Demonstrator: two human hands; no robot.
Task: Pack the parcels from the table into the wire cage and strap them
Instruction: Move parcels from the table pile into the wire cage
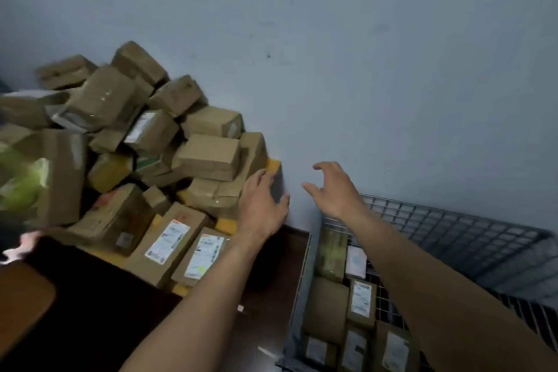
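left hand (261, 205): on the end parcel (274, 167), fingers curled over its top, thumb on its dark side; grips it, probably because it's the parcel nearest the cage.
right hand (333, 190): in the air between pile and cage, fingers spread, half bent, holding nothing (likely going for the parcel's other side).
parcel pile (208, 155): heaped on the table (99, 290) against the wall, mostly unpacked.
wire cage (453, 229): just right of the table; packed parcels (360, 299) lie flat inside, no strap seen.
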